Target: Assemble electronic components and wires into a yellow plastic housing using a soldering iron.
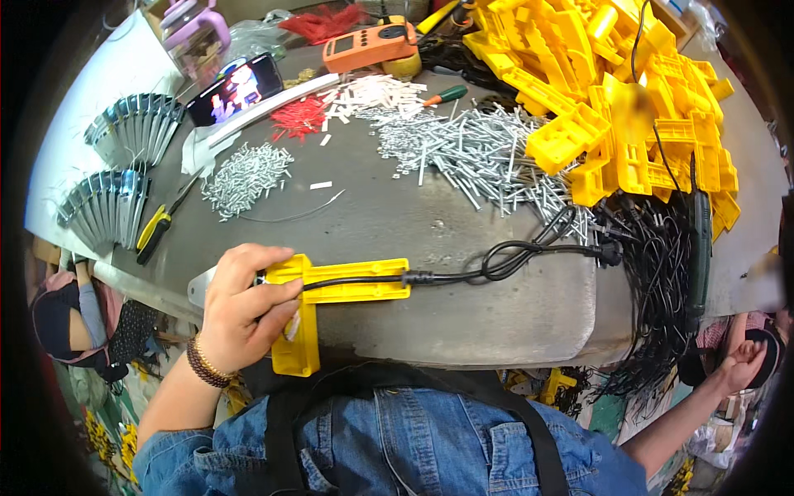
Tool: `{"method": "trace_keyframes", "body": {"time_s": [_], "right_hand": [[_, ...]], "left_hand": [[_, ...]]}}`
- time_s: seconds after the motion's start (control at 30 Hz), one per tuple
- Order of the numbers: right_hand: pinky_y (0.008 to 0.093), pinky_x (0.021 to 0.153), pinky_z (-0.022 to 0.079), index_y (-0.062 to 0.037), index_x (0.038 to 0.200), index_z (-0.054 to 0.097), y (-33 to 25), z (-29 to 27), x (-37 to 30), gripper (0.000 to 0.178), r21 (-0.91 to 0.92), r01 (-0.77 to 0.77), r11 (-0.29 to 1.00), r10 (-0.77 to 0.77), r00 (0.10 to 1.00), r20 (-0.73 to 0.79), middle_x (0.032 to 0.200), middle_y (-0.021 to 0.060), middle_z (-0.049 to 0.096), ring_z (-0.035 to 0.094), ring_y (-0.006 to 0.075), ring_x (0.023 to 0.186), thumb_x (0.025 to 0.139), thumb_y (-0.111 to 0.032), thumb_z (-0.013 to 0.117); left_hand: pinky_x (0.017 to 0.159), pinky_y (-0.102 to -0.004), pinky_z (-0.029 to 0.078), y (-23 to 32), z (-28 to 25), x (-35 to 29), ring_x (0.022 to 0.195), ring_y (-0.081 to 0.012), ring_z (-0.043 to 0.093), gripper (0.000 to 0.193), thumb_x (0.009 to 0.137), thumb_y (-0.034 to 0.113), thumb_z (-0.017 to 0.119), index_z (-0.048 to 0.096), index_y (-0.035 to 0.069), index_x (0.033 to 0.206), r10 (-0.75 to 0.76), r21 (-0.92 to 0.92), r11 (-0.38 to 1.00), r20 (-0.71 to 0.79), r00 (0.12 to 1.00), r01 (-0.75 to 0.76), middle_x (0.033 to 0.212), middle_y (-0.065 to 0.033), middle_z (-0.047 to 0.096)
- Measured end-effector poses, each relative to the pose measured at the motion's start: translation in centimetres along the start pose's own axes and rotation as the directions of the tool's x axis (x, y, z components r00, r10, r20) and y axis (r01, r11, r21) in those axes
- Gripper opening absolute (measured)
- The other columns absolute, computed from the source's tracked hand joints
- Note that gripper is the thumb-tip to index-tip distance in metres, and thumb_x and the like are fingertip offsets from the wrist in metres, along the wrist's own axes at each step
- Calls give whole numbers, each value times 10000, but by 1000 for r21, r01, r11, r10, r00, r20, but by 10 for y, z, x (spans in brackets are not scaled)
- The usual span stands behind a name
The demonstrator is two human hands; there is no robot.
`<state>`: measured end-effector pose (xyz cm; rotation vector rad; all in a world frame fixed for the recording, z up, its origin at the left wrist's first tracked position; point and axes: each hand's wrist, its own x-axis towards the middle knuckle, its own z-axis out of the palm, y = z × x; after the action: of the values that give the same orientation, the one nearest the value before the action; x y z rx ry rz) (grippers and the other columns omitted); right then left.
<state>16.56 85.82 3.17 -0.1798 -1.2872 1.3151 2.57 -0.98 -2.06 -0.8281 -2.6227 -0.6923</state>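
Note:
My left hand (244,310) grips a yellow plastic housing shell (351,283) at the near side of the worktable. Its fingers close around the shell's left end, over a black power cord (471,276). The cord runs along the channel of the shell's arm, leaves through a ribbed strain relief, and loops rightward to a dark plug (608,252). What sits under the fingers is partly hidden. My right hand (740,368) is out past the table's right edge, palm up, fingers loosely extended and holding nothing visible.
Beyond lie long screws (480,153), small metal parts (248,178), red pieces (299,117) and yellow shells (612,99). Black cords (657,281) hang beside a dark green power tool (700,248). At left are yellow-black pliers (153,234) and a phone (236,89). Other people sit at both sides.

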Motion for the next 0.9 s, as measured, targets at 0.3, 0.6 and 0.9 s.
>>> {"method": "trace_keyframes", "body": {"time_s": [0.3, 0.6, 0.9], "right_hand": [[399, 867, 461, -93, 1184, 654, -64, 415, -394, 511, 226, 590, 775, -190, -123, 974, 1089, 57, 665, 611, 259, 1011, 711, -207, 808], [425, 1000, 446, -117, 1194, 652, -44, 472, -305, 417, 71, 894, 441, 54, -106, 993, 1219, 100, 639, 573, 304, 1161, 790, -18, 621], [413, 1002, 466, -75, 1281, 514, -106, 441, -326, 726, 39, -167, 985, -5, 203, 979, 1276, 148, 628, 572, 274, 1238, 672, -194, 891]], "left_hand": [[877, -440, 479, -3, 2, -2, 998, -353, 593, 294, 708, 52, 730, 712, 84, 999, -7, -61, 998, -77, 997, 2, 1102, -145, 649], [910, -462, 434, -1, 3, -3, 1022, -341, 556, 368, 710, 78, 682, 738, 141, 1069, 57, 40, 998, -77, 995, -54, 1151, -123, 619], [934, -460, 426, -5, -1, -11, 1040, -296, 543, 371, 725, 109, 686, 713, 124, 1095, 6, 36, 999, -44, 999, -5, 1185, -82, 594]]}}
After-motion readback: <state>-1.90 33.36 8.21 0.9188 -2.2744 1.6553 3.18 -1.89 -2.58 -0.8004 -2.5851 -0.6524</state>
